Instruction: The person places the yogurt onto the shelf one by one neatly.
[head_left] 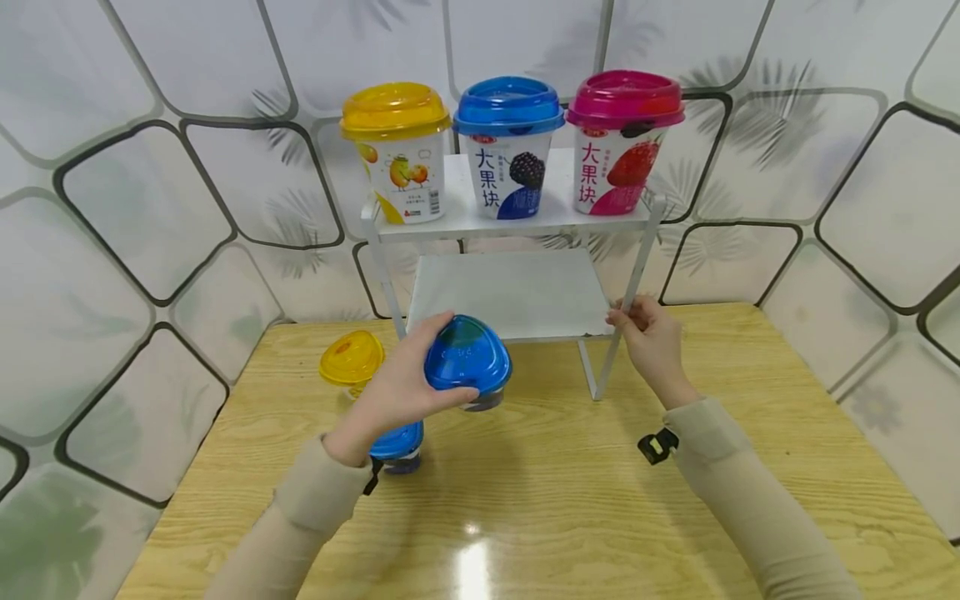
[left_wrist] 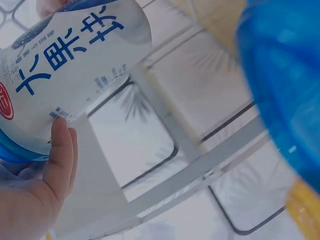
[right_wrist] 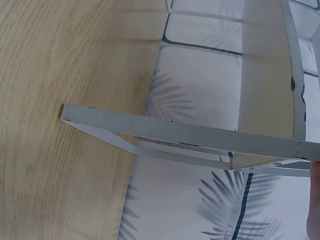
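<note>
My left hand (head_left: 397, 383) grips a blue-lidded yogurt cup (head_left: 467, 357), thumb and fingers round its lid, in front of the rack's lower shelf (head_left: 510, 292). Its white side with blue lettering faces the left wrist camera (left_wrist: 75, 65). On the right, my right hand (head_left: 654, 342) holds the front right post (head_left: 636, 275) of the white two-tier rack, level with the lower shelf. Only a sliver of that hand enters the right wrist view. On the upper tier stand a yellow-lidded cup (head_left: 405, 158), a blue-lidded blackberry cup (head_left: 510, 150) and a pink-lidded strawberry cup (head_left: 624, 146).
Left of the rack, another yellow-lidded cup (head_left: 351, 357) stands on the wooden table (head_left: 555, 500). Another blue-lidded cup (head_left: 401, 446) sits nearer, partly hidden by my left wrist. A patterned wall (head_left: 750, 158) rises behind the rack.
</note>
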